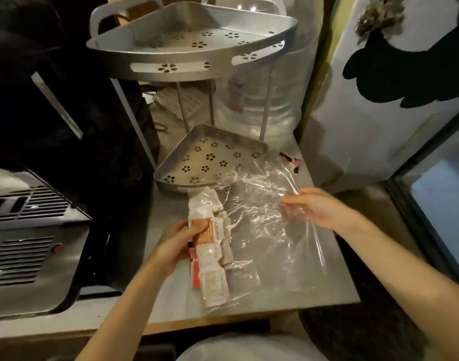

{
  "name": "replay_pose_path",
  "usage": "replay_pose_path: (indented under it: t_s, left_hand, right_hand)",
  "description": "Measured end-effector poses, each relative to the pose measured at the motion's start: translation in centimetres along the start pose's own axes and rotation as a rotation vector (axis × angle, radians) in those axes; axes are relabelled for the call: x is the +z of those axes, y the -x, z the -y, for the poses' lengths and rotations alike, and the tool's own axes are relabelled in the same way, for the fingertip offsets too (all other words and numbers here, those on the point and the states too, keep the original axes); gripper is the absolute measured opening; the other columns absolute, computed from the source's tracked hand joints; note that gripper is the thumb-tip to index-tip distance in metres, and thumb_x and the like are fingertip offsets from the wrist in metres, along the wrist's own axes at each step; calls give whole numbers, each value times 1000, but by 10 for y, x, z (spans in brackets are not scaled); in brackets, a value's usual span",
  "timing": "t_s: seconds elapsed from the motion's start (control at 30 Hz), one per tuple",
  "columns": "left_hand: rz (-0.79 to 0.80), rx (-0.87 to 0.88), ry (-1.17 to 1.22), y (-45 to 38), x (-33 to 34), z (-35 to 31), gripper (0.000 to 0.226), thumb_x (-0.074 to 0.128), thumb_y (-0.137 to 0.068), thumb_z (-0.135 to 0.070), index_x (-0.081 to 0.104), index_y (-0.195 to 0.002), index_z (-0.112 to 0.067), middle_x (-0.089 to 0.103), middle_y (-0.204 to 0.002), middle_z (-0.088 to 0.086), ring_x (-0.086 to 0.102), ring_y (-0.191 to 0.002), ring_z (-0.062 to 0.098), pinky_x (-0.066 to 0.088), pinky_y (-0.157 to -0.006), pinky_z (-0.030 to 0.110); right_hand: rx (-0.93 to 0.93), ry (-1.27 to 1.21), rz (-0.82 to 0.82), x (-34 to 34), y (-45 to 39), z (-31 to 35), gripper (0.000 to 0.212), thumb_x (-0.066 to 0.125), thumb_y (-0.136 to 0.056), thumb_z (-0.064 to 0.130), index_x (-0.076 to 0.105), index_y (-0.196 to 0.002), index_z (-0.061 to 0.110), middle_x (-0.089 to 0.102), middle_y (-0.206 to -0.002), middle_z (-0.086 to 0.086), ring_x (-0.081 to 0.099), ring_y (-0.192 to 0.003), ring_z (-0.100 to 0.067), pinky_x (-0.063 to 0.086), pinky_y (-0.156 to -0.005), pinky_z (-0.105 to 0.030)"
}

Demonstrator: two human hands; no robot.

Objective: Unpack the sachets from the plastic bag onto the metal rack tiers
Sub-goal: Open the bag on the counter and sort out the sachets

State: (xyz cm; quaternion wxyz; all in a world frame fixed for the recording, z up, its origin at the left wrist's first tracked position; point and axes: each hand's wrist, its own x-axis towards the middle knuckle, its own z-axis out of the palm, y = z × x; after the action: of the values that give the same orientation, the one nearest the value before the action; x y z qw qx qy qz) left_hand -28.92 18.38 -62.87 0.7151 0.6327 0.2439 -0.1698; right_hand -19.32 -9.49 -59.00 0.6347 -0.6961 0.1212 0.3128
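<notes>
A clear plastic bag (pixel 259 230) lies crumpled on the steel counter (pixel 335 290). A stack of white and orange sachets (pixel 212 256) sits at the bag's left side. My left hand (pixel 181 243) grips the stack near its top, thumb on an orange sachet (pixel 210 231). My right hand (pixel 314 208) pinches the bag's right edge, fingers partly under the film. The metal corner rack stands behind: its lower tier (pixel 210 160) is bare just beyond the sachets, and its upper tier (pixel 192 48) is bare too.
A steel appliance with vents (pixel 27 243) sits at the left. A large clear water jug (pixel 270 100) stands behind the rack. One small wrapper (pixel 290 160) lies by the lower tier. A white fridge (pixel 379 87) borders the right, and the counter edge is near me.
</notes>
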Motion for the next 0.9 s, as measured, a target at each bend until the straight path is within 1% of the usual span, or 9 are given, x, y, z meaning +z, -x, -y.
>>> replay_pose_path:
  t_s: [0.07,0.13,0.37,0.47,0.57,0.63,0.73,0.8,0.9]
  left_hand:
    - [-62,16,-57,3,-1,1,33,70,-75,-28,60,-105,-17,68,-99,6,66,-90,25,55,-79,39]
    - [-120,46,-138,5,-2,4,36,71,-75,-28,62,-106,-15,70,-97,6,67,-88,24,55,-77,37]
    - [-307,135,-431,9,8,11,36,69,-76,-34,60,-108,-20,61,-91,-8,56,-74,1,41,-60,16]
    - [-335,181,-470,11,9,14,36,69,-77,-33,59,-108,-18,61,-90,-6,58,-78,7,43,-61,18]
    - [-350,192,-484,13,13,12,42,70,-77,-33,55,-113,-19,64,-104,1,59,-88,14,46,-72,24]
    - [-357,178,-478,14,15,7,63,70,-77,-31,41,-130,-14,59,-111,2,54,-85,11,46,-70,22]
    - [-384,205,-594,13,20,0,76,71,-76,-32,30,-138,-13,49,-124,5,54,-104,18,49,-83,30]
    - [-420,304,-793,8,24,-3,78,69,-76,-36,28,-139,-16,39,-138,10,41,-125,25,39,-101,39]
    - [-407,503,-980,2,37,-12,75,64,-80,-40,28,-141,-13,33,-145,12,29,-134,26,28,-109,37]
  right_hand:
    - [29,47,-34,3,-7,-15,31,73,-72,11,62,-100,2,72,-89,-8,68,-84,-17,53,-84,-28]
    - [31,113,-68,7,-10,-25,24,76,-71,16,66,-92,7,70,-96,-9,65,-92,-21,48,-89,-31]
    - [-88,394,-199,11,-8,-44,34,77,-72,31,49,-62,13,61,-69,-6,52,-63,-16,36,-56,-25]
    - [-204,457,-239,14,-6,-52,38,78,-70,26,43,-61,16,60,-62,-5,55,-60,-19,38,-52,-23]
    - [-224,524,-253,19,-7,-52,35,78,-71,25,52,-91,15,56,-75,3,53,-71,-15,42,-59,-22]
    - [-177,559,-254,20,-10,-47,67,80,-68,30,45,-123,9,55,-103,-2,52,-92,-17,44,-77,-26]
    - [-142,643,-247,17,-12,-38,85,80,-65,38,38,-133,8,52,-125,-8,51,-108,-21,45,-88,-31]
    - [-183,669,-223,16,-10,-27,84,77,-69,39,35,-135,9,50,-127,-5,48,-111,-19,44,-91,-33]
    - [-312,658,-202,15,-8,-10,78,73,-76,33,32,-139,13,40,-140,-1,37,-128,-19,35,-104,-36]
